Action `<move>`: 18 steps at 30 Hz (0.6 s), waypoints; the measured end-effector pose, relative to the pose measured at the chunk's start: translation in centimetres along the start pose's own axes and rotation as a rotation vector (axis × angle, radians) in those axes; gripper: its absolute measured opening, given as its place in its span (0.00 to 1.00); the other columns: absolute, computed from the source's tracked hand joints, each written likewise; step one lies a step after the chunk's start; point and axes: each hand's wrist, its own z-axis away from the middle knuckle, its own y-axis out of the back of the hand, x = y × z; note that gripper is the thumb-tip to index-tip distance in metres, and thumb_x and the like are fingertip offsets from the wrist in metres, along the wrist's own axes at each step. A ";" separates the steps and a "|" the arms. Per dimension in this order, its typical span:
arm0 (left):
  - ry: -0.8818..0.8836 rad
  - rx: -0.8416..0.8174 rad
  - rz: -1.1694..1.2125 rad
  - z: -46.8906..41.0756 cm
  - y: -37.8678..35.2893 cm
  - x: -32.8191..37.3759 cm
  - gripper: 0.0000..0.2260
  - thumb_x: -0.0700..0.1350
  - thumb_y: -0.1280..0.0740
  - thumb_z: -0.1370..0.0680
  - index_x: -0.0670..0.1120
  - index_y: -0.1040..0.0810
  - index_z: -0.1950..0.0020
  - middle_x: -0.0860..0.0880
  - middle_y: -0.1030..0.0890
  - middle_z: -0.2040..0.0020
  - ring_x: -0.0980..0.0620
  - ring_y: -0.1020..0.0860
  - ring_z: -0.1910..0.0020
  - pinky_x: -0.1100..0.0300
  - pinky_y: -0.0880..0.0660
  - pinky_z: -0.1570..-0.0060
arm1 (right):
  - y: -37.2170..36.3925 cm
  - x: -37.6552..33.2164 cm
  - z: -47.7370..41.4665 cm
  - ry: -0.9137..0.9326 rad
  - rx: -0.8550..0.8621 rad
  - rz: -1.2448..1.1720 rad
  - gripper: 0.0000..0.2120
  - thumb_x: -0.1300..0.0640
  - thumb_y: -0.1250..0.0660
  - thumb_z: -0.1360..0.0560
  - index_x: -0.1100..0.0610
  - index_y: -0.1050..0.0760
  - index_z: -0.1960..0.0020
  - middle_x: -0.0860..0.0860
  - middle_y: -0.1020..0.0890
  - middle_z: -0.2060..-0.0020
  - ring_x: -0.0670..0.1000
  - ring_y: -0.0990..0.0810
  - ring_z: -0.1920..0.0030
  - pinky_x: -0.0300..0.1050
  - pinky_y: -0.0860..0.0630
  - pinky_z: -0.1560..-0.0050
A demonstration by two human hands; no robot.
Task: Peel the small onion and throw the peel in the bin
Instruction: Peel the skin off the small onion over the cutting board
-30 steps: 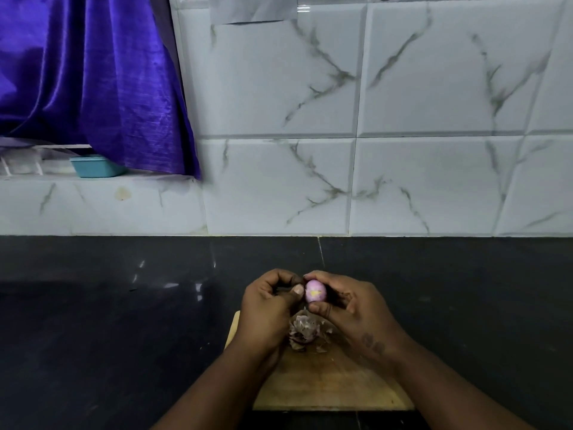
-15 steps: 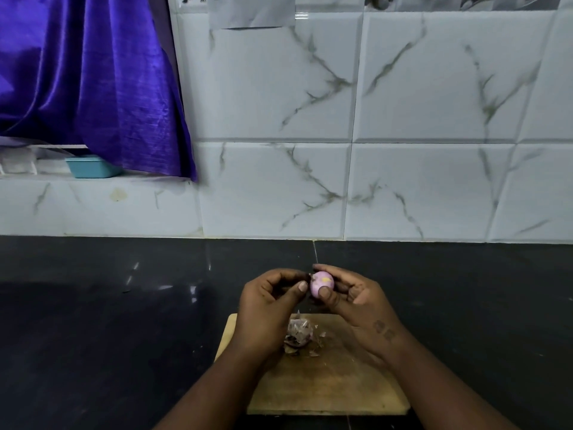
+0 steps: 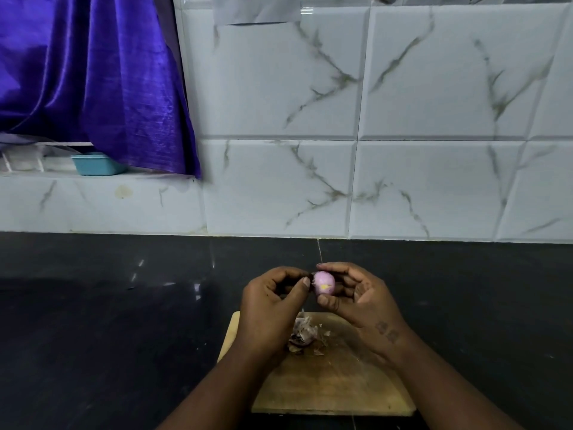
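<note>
Above the far edge of a wooden cutting board [image 3: 328, 386], at six o'clock in the head view: small onion [image 3: 324, 283], pink and bare, pinched in the right hand [image 3: 361, 301]; left hand [image 3: 271, 301] curled at its left end, thumb touching. Peel [image 3: 304, 335] heaped on the board beneath. Black counter [image 3: 108, 321] around; purple curtain [image 3: 93, 79] and teal tub [image 3: 94, 164] at ten o'clock. Writing on the paper [image 3: 257, 9] at twelve unreadable.

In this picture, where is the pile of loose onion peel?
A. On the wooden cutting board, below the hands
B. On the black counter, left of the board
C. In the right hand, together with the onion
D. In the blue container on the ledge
A: the loose peel lies in a small heap on the wooden cutting board, while the right hand holds only the onion.
</note>
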 end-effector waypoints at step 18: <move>0.058 -0.010 -0.042 -0.3 0.0 -0.7 0.04 0.38 0.26 0.20 0.46 0.14 0.54 0.47 0.13 0.60 0.50 0.14 0.60 0.63 0.19 0.62 | -0.3 -0.2 0.3 0.000 -0.038 0.048 0.24 0.70 0.22 0.30 0.53 0.17 0.38 0.50 0.13 0.43 0.51 0.14 0.41 0.48 0.17 0.41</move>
